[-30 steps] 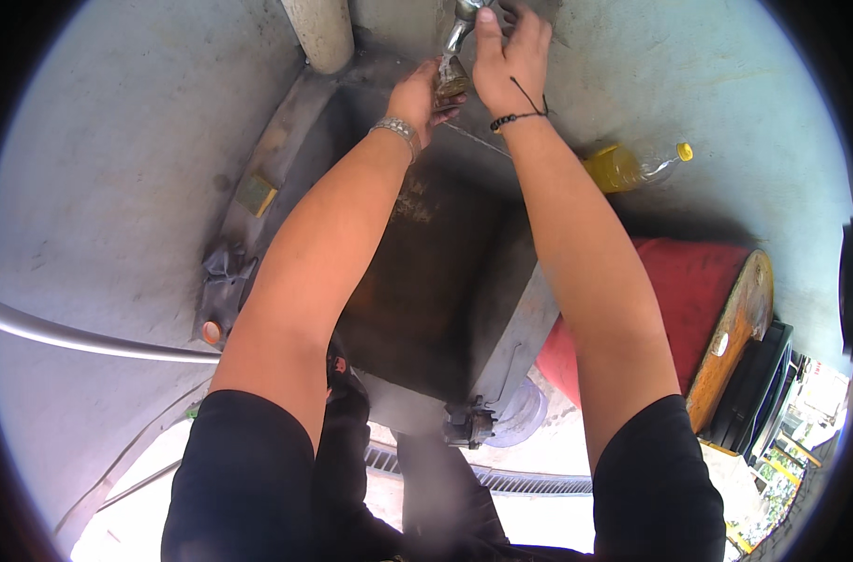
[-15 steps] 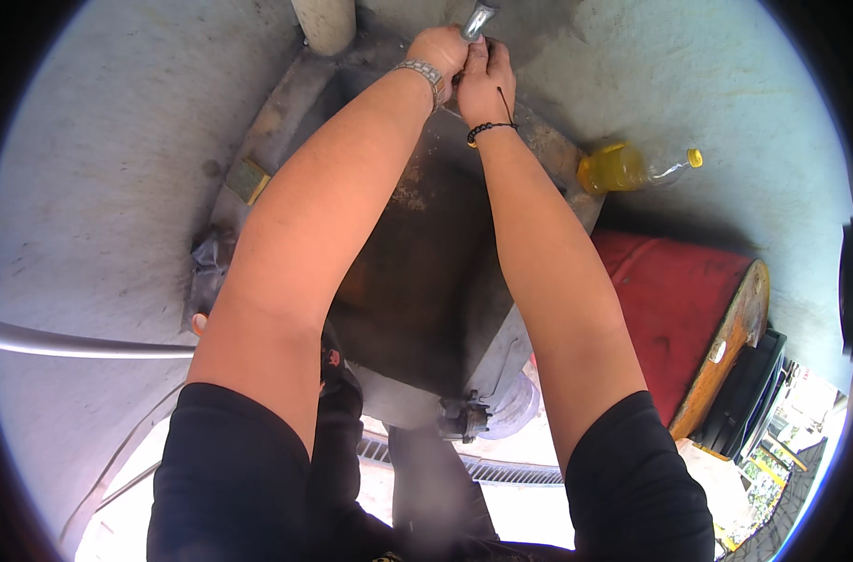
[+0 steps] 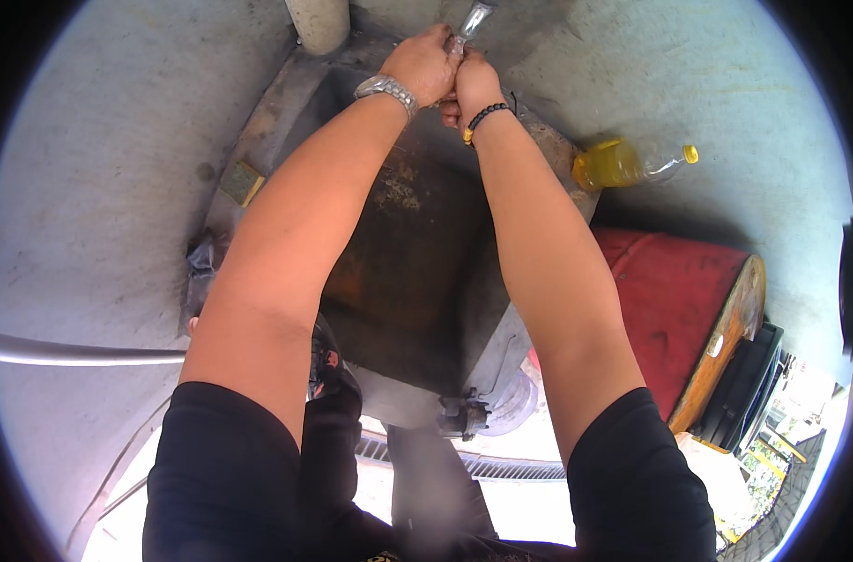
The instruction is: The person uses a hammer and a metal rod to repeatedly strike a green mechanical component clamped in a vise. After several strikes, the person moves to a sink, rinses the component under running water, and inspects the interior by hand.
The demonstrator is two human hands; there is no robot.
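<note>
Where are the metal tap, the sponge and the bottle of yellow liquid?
Metal tap [image 3: 475,21]: head view, on its shiny spout.
Sponge [image 3: 241,182]: head view, on its dark face.
Bottle [image 3: 618,166]: head view, on its yellow-filled body.

Glare bleaches the floor [image 3: 529,510] while shadow dims the basin [image 3: 407,281] inside black vignetting.
</note>
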